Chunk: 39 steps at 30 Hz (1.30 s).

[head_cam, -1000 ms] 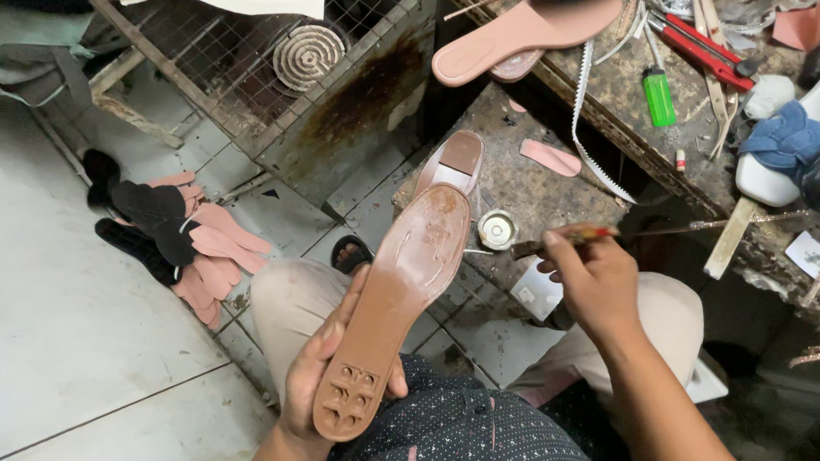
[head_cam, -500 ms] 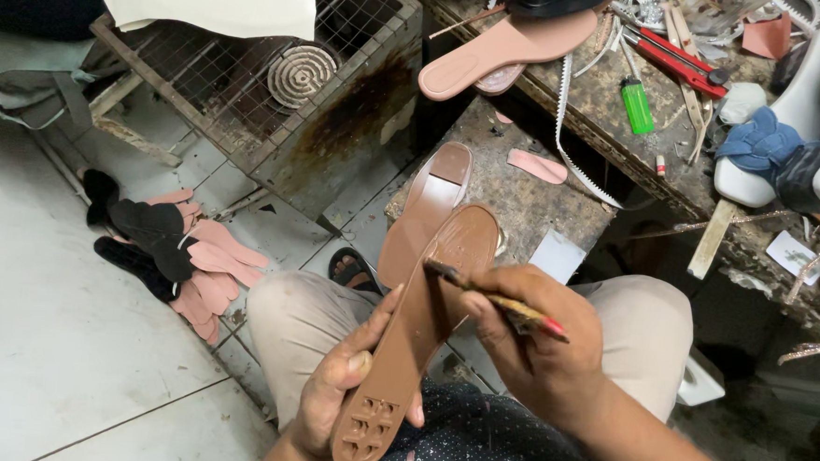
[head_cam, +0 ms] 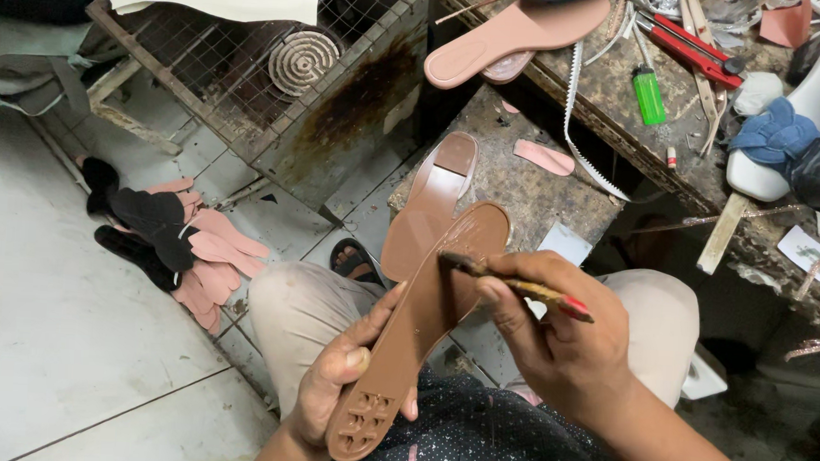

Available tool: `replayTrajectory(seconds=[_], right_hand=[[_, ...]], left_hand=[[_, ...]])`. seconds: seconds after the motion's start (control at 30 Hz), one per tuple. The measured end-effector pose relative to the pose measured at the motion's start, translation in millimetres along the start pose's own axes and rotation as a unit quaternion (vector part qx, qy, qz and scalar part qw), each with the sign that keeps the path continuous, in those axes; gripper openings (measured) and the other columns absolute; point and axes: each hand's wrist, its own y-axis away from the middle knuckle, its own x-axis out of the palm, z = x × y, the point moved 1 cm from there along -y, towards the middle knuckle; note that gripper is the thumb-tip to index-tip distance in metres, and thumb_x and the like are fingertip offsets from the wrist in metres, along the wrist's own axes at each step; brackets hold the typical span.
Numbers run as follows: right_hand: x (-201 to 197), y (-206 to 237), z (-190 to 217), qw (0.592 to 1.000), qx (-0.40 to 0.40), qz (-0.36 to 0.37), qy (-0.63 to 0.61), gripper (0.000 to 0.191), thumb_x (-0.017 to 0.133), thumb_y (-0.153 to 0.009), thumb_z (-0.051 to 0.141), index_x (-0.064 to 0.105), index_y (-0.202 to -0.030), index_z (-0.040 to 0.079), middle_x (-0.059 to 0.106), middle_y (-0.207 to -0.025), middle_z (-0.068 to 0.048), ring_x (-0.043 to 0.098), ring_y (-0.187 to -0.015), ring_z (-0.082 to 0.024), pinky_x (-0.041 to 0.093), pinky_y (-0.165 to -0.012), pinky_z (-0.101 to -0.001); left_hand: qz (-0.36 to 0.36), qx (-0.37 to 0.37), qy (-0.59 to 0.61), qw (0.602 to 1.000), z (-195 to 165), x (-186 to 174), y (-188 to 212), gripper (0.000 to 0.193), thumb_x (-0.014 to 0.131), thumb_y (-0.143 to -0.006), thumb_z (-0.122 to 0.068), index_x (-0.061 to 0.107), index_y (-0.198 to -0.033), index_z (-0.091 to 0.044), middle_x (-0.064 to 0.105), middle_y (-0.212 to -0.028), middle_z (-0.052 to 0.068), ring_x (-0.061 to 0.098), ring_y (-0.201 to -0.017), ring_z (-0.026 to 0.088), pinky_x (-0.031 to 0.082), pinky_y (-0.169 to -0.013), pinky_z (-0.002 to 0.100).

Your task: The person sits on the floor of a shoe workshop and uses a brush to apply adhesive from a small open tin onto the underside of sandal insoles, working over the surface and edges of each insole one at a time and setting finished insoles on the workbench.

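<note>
While the left hand (head_cam: 350, 386) cups the heel end of a brown shoe sole (head_cam: 419, 329), tilting it up over the lap so its face is within reach, the right hand (head_cam: 554, 336) pinches a small brush (head_cam: 515, 285), its tip on the forepart. Second sole (head_cam: 430, 203): flat on the stone block (head_cam: 534, 186) beyond. Cut pink and black pieces (head_cam: 180, 242): heaped on floor tiles, left.

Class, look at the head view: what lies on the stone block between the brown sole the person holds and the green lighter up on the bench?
In the head view, between the brown sole and the green lighter lie a small pink cut-out piece on the stone block and a white toothed strip.
</note>
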Motion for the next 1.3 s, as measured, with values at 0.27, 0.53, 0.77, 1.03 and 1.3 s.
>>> replayTrajectory(seconds=[0.27,0.53,0.77,1.03,1.3], right_hand=[[0.9,-3.7,2.7,1.0,0.004,0.013,0.006,0.018,0.075,-0.094,0.007,0.066,-0.108,-0.002,0.07,-0.091,-0.012,0.07,-0.074,-0.021,0.054,-0.062,-0.0305],[5.1,-3.3,7.5,0.999,-0.028,0.037,-0.023,0.023,0.076,-0.094,0.006,0.063,-0.111,0.0,0.067,-0.086,-0.01,0.068,-0.072,-0.024,0.052,-0.062,-0.0335],[5.9,-1.5,13.4,0.997,-0.041,0.06,-0.04,0.025,0.078,-0.091,0.006,0.063,-0.111,0.0,0.071,-0.095,-0.013,0.072,-0.082,-0.027,0.057,-0.068,-0.0346],[5.0,3.2,14.4,0.99,-0.036,0.108,-0.083,0.028,0.08,-0.088,0.005,0.064,-0.111,0.0,0.072,-0.104,-0.013,0.076,-0.09,-0.026,0.061,-0.073,-0.0327],[-8.9,-3.6,-1.7,0.995,0.014,0.087,-0.036,0.032,0.078,-0.084,0.0,0.065,-0.113,0.002,0.069,-0.114,-0.016,0.074,-0.098,-0.026,0.06,-0.079,-0.0321]], left_hand=[[-0.005,-0.008,-0.037,0.999,-3.9,4.2,1.5,0.083,0.06,-0.092,-0.027,0.028,-0.165,-0.003,0.058,-0.139,0.016,0.071,-0.085,0.027,0.059,-0.079,0.036],[-0.014,-0.018,-0.039,0.999,-5.3,3.5,1.1,0.084,0.06,-0.092,-0.028,0.028,-0.166,-0.007,0.057,-0.139,0.017,0.071,-0.084,0.027,0.06,-0.078,0.036],[-0.032,-0.029,-0.044,0.998,-6.9,3.8,0.1,0.086,0.061,-0.088,-0.029,0.027,-0.165,-0.009,0.057,-0.141,0.015,0.07,-0.086,0.025,0.06,-0.077,0.035],[-0.028,-0.016,0.011,0.999,-6.7,4.7,-2.8,0.084,0.057,-0.093,-0.026,0.023,-0.168,-0.009,0.057,-0.136,0.021,0.071,-0.083,0.032,0.062,-0.074,0.039],[0.014,0.003,0.088,0.996,-6.6,6.3,-3.2,0.084,0.054,-0.096,-0.021,0.018,-0.17,-0.003,0.058,-0.137,0.022,0.071,-0.082,0.036,0.062,-0.075,0.042]])
